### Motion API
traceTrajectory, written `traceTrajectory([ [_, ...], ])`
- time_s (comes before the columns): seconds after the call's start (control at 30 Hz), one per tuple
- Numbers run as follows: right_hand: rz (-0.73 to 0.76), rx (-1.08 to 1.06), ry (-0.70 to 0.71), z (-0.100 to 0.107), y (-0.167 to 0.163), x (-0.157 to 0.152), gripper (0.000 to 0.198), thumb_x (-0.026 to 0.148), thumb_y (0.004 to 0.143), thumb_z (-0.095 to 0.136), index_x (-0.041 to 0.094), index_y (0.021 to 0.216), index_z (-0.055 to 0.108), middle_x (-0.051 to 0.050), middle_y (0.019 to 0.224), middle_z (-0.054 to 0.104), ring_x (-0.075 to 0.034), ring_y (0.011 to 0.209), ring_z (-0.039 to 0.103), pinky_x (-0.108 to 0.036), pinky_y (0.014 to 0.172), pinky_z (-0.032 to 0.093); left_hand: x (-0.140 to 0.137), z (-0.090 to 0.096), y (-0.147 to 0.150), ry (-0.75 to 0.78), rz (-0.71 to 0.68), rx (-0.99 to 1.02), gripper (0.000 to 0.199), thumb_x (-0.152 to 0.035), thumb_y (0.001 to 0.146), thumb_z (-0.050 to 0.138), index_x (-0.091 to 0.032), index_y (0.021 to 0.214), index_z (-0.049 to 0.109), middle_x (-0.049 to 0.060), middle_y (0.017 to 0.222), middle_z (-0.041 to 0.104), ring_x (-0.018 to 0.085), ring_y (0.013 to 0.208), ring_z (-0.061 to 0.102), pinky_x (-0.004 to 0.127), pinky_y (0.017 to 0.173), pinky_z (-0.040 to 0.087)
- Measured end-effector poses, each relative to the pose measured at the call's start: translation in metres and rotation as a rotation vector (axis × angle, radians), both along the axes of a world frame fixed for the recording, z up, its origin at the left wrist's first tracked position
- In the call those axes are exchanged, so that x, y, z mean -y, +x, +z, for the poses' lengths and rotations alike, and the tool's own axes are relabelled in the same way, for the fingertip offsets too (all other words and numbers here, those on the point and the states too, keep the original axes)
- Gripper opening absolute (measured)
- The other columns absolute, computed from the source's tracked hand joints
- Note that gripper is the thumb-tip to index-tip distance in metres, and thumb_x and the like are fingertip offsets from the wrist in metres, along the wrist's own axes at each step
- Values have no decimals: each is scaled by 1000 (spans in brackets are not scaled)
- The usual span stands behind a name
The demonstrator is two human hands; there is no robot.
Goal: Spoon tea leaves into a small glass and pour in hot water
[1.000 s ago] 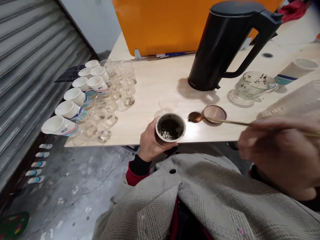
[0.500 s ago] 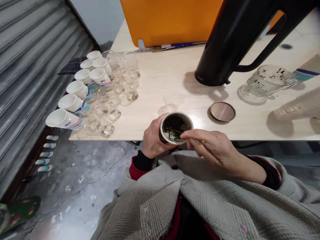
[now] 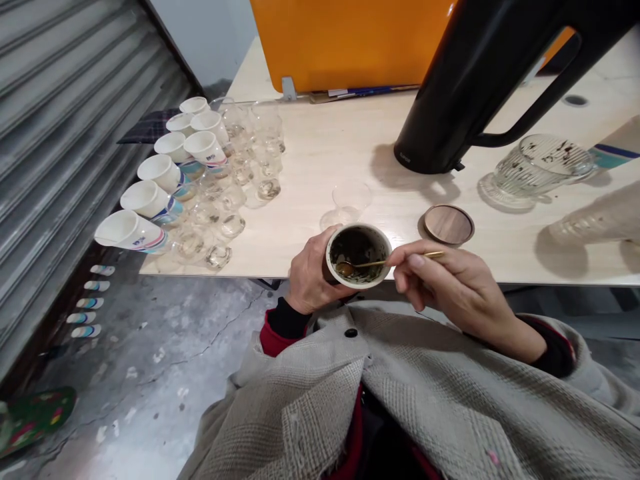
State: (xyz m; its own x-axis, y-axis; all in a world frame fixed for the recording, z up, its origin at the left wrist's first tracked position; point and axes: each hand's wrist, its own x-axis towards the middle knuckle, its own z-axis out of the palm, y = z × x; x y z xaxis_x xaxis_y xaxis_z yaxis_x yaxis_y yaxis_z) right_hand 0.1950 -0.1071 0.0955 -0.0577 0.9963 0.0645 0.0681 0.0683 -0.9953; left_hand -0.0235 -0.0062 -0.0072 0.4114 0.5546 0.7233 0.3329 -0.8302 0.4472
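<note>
My left hand (image 3: 314, 272) wraps around a pale-rimmed cup (image 3: 384, 241) at the table's front edge. Dark leaves, apparently tea leaves, and some liquid are inside it. Between thumb and fingers, my right hand (image 3: 445, 287) pinches a thin gold spoon (image 3: 370, 264). The spoon's bowl rests inside the cup near its left wall, and the handle crosses the rim to the right. Just beyond the cup stands a small clear cup (image 3: 351, 195). A round wooden lid (image 3: 449, 224) lies to the right, on the table.
Paper cups (image 3: 131, 230) and small clear cups (image 3: 220, 255) stand in rows on the left. A large black kettle (image 3: 440, 107) stands at the back right, near a ribbed glass mug (image 3: 537, 170) with dark bits inside. An orange panel (image 3: 345, 43) borders the table (image 3: 320, 143).
My right hand has shifted right and tilted the spoon flatter, so its bowl now shows at the left inside the cup. My left hand keeps its hold on the cup.
</note>
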Motion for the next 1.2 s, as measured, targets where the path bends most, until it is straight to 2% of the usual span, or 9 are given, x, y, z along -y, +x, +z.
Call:
traceTrajectory([
  [0.1, -123, -153, -37, -1, 1, -1, 25, 40, 107, 62, 19, 102, 74, 0, 73, 69, -8, 46, 59, -21, 41, 40, 0, 1, 0, -13, -2, -6, 102, -67, 78, 85, -24, 159, 40, 15, 141, 71, 32, 123, 74, 46, 98, 64],
  [0.27, -193, -134, 28, 1, 2, 4, 22, 39, 107, 62, 21, 105, 75, 0, 73, 69, -9, 48, 61, -21, 41, 41, -1, -1, -1, -4, -18, -22, 108, -64, 75, 88, -24, 161, 37, 16, 145, 68, 33, 128, 72, 47, 102, 63],
  [0.37, -131, 3, 97, 2, 2, 7, 20, 33, 110, 57, 22, 108, 73, 1, 77, 69, -8, 51, 62, -21, 46, 46, -1, -1, -1, 15, -39, 0, 108, -63, 75, 90, -23, 160, 38, 17, 145, 68, 33, 130, 71, 47, 104, 62],
  [0.53, 83, 383, 298, -2, 3, 4, 19, 20, 111, 48, 21, 116, 67, 3, 77, 67, -5, 53, 59, -18, 54, 48, -1, 1, -3, -34, -63, -12, 103, -64, 77, 88, -25, 159, 40, 15, 147, 67, 33, 131, 70, 48, 106, 62],
  [0.63, 125, 498, 392, -3, 3, 2, 18, 16, 110, 47, 20, 118, 63, 3, 79, 65, -5, 55, 57, -18, 55, 47, -2, -1, -2, -17, -76, 6, 104, -65, 77, 87, -24, 160, 39, 16, 147, 67, 32, 131, 70, 47, 106, 62],
  [0.73, 146, 543, 420, -2, 2, 1, 18, 15, 111, 46, 20, 118, 61, 2, 81, 65, -5, 57, 58, -18, 56, 47, -3, -4, -2, 8, -82, 23, 107, -66, 78, 87, -24, 162, 36, 17, 147, 67, 33, 131, 70, 48, 105, 62],
  [0.97, 160, 452, 335, -6, -1, 3, 19, 18, 112, 45, 19, 116, 63, 3, 79, 66, -5, 56, 60, -18, 57, 49, -3, -3, -2, 16, -85, 29, 109, -67, 78, 87, -24, 163, 35, 17, 147, 66, 33, 132, 69, 48, 106, 62],
  [1.2, -41, 12, 14, -3, -10, 7, 26, 41, 109, 57, 20, 102, 71, 1, 74, 68, -8, 49, 62, -21, 46, 49, 0, 1, -2, -17, -60, 2, 105, -68, 77, 86, -26, 161, 38, 15, 146, 67, 33, 131, 70, 48, 106, 61],
])
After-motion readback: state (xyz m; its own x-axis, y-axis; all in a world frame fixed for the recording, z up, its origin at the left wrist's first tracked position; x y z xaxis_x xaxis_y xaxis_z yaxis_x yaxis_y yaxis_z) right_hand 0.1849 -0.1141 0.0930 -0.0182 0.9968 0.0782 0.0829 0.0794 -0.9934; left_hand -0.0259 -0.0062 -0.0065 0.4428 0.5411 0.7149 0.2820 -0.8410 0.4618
